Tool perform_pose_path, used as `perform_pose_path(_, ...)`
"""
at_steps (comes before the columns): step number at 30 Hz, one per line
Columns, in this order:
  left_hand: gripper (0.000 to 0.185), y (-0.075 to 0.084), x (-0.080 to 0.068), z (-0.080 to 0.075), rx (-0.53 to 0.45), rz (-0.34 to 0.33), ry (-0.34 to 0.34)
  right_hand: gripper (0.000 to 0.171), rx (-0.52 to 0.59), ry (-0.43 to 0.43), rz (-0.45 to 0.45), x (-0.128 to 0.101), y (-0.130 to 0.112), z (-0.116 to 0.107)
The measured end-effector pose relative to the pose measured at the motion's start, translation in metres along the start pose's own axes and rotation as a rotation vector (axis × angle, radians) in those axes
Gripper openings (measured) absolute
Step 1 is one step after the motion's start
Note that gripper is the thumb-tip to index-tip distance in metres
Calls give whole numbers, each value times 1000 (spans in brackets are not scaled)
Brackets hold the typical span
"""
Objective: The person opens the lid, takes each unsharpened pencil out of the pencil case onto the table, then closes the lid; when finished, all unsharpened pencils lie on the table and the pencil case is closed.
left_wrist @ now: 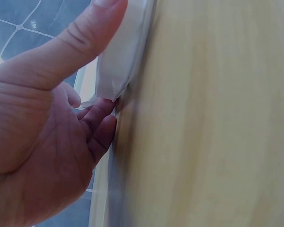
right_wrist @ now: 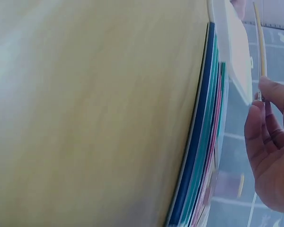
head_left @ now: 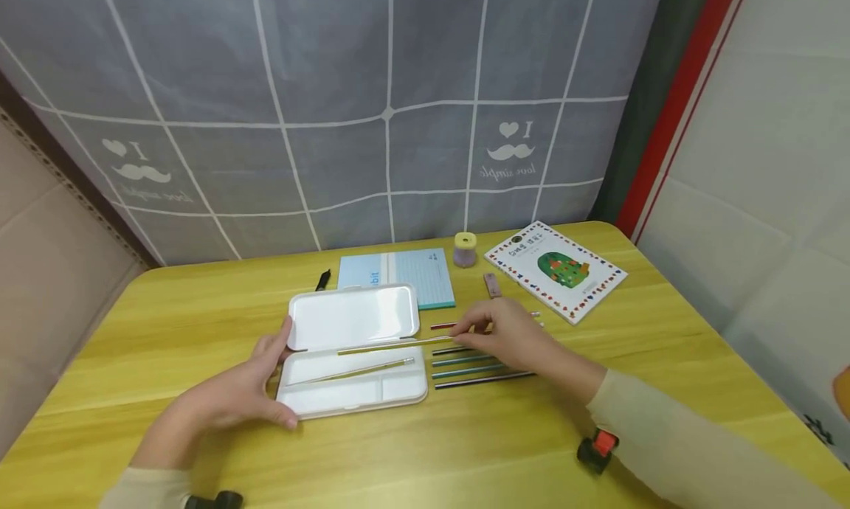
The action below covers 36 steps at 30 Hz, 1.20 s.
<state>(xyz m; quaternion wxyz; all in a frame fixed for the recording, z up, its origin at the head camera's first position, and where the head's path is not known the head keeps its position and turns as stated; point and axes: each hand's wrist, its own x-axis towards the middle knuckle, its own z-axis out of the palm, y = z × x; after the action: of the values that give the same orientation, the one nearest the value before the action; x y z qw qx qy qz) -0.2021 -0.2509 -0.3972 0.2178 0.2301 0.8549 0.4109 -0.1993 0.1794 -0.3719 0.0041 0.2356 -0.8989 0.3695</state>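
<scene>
The left hand [head_left: 249,391] gripped the left end of the open white pencil case [head_left: 355,372], thumb on the hinge side and fingers curled round the front corner; the left wrist view showed the thumb pressed against the case wall [left_wrist: 118,61]. The case lay near the middle of the yellow table [head_left: 166,324], its lid [head_left: 355,316] folded back flat. One pencil [head_left: 358,371] lay slantwise in the tray.

The right hand [head_left: 514,343] pinched the end of a yellow-green pencil [head_left: 395,345] between thumb and fingertips (the pinch also showed in the right wrist view [right_wrist: 270,94]). That pencil was held level over the case, along the hinge line.

Several more pencils [head_left: 474,369] lay parallel on the table just right of the case, partly under the right hand. Behind the case lay a blue notebook [head_left: 405,269], a small sharpener [head_left: 465,249], an eraser [head_left: 492,285] and a picture book [head_left: 556,271].
</scene>
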Motion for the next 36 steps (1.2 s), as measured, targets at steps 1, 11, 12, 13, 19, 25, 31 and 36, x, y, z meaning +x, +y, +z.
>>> perform_pose_path(1, 151, 0, 0, 0, 3, 2, 1, 6, -4, 7, 0, -3, 2, -3)
perform_pose_path(11, 151, 2, 0, -1, 5, -12, -9, 8, 47, 29, -27, -35, 25, -28)
perform_pose_path(12, 151, 2, 0, -1, 7, -14, -10, 8, 53, 26, -38, -38, 27, -31)
perform_pose_path(13, 151, 2, 0, -1, 9, -15, -11, 8, 62, 22, -54, -42, 30, -33)
perform_pose_path(19, 152, 3, 1, -2, 0, -4, -10, 8, 90, -11, -138, -62, 43, -48)
perform_pose_path(25, 151, 3, 0, -2, 7, 14, -5, 7, 124, -74, -120, -80, 55, -55)
perform_pose_path(31, 151, 3, 0, -2, 33, -1, -1, 7, 147, -135, -100, -90, 62, -57)
perform_pose_path(36, 150, 3, 0, -2, 45, -6, -4, 8, 142, -161, -103, -94, 65, -56)
